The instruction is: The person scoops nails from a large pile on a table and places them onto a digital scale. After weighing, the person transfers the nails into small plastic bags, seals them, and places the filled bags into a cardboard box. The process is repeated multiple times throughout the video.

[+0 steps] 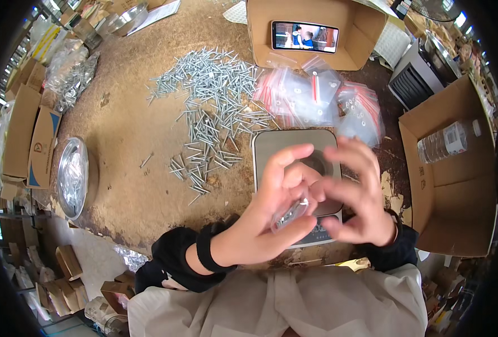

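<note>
My left hand (268, 208) is closed loosely on a small clear plastic bag (291, 214), held against the palm; what is inside it I cannot make out. Just to its right, my right hand (362, 194) has its fingers apart and slightly blurred, with nothing visible in them. Both hands are above a kitchen scale (264, 147) with a flat metal plate, and they hide much of it. Beyond the scale lie clear zip bags (296, 98) with red strips. Loose silver screws (209, 78) spread in a heap to their left.
A phone (305, 37) playing a video leans inside an open cardboard box (361, 33) at the back. On the right, another box (451, 196) holds a plastic bottle (442, 143). A metal bowl (92, 174) with clear plastic in it stands at the left edge.
</note>
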A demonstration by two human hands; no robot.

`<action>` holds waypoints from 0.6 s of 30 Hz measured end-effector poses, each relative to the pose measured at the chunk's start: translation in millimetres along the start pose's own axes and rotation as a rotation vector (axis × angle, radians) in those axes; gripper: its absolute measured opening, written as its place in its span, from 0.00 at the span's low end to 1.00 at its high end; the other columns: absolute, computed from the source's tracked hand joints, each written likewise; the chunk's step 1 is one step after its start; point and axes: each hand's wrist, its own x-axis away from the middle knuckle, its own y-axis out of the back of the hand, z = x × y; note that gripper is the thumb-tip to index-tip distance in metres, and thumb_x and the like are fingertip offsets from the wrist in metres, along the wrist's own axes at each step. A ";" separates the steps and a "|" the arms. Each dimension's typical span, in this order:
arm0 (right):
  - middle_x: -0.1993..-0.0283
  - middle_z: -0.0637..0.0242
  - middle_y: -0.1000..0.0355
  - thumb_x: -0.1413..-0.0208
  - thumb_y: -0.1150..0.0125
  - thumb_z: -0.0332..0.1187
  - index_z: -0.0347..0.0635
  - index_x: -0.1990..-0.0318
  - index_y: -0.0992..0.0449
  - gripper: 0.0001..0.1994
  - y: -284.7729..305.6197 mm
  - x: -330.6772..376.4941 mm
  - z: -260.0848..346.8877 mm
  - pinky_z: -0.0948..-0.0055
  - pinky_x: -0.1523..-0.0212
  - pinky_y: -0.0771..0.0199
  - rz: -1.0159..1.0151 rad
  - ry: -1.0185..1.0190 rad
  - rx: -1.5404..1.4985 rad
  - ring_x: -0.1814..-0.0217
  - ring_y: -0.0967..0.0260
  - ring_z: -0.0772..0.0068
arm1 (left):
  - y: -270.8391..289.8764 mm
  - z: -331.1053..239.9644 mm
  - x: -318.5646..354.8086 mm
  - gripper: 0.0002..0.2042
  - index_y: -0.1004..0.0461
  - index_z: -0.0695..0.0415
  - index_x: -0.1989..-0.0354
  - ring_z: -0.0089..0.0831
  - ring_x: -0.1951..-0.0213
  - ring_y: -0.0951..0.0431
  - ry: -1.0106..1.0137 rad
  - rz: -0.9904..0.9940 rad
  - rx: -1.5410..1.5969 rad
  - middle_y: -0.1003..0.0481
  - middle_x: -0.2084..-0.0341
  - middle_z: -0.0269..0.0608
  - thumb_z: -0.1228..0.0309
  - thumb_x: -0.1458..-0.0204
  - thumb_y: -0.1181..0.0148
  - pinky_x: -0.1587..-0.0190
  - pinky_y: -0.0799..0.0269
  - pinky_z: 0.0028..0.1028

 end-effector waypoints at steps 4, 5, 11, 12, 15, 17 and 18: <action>0.42 0.60 0.31 0.53 0.32 0.41 0.54 0.61 0.21 0.12 -4.5 3.9 17.1 0.44 0.29 0.58 0.029 0.111 0.097 0.35 0.39 0.51 | -5.4 8.1 0.6 0.46 0.81 0.55 0.28 0.43 0.30 0.54 -0.175 0.165 0.017 0.61 0.30 0.53 0.81 0.47 0.54 0.34 0.51 0.40; 0.44 0.62 0.30 0.53 0.31 0.41 0.53 0.64 0.22 0.10 -4.3 4.4 16.5 0.44 0.29 0.58 -0.009 0.120 0.091 0.36 0.37 0.51 | -7.1 8.7 1.1 0.46 0.82 0.55 0.28 0.44 0.30 0.55 -0.195 0.189 -0.006 0.63 0.29 0.54 0.82 0.47 0.54 0.34 0.51 0.41; 0.50 0.66 0.27 0.56 0.31 0.40 0.51 0.70 0.26 0.10 1.9 8.0 12.1 0.43 0.29 0.59 -0.005 0.205 0.129 0.41 0.32 0.58 | -4.1 14.1 2.1 0.43 0.78 0.70 0.30 0.49 0.26 0.73 -0.268 0.249 -0.227 0.74 0.28 0.59 0.80 0.48 0.53 0.28 0.72 0.41; 0.52 0.68 0.26 0.56 0.31 0.42 0.51 0.70 0.26 0.11 1.7 8.8 14.6 0.42 0.29 0.59 -0.042 0.191 0.142 0.43 0.31 0.60 | -0.4 13.4 -2.0 0.44 0.77 0.69 0.30 0.50 0.26 0.72 -0.305 0.283 -0.265 0.74 0.28 0.59 0.80 0.49 0.53 0.28 0.72 0.41; 0.55 0.70 0.25 0.56 0.30 0.42 0.51 0.70 0.26 0.11 -3.1 7.3 22.5 0.42 0.29 0.59 -0.132 0.085 0.193 0.46 0.31 0.61 | 1.4 9.3 -5.5 0.46 0.77 0.67 0.29 0.51 0.26 0.72 -0.397 0.308 -0.388 0.74 0.28 0.60 0.79 0.51 0.51 0.29 0.71 0.41; 0.59 0.71 0.25 0.56 0.30 0.43 0.50 0.71 0.25 0.11 -3.4 7.3 21.7 0.41 0.29 0.58 -0.106 0.112 0.171 0.48 0.31 0.62 | 0.9 8.8 -6.3 0.47 0.77 0.65 0.29 0.52 0.26 0.70 -0.430 0.295 -0.457 0.73 0.28 0.61 0.79 0.52 0.50 0.29 0.70 0.41; 0.59 0.71 0.25 0.57 0.29 0.43 0.50 0.71 0.24 0.12 -1.6 8.1 20.8 0.41 0.30 0.58 -0.070 0.133 0.142 0.48 0.31 0.63 | 1.0 9.2 -6.4 0.48 0.78 0.65 0.29 0.52 0.26 0.69 -0.438 0.288 -0.482 0.72 0.28 0.62 0.79 0.53 0.49 0.29 0.70 0.41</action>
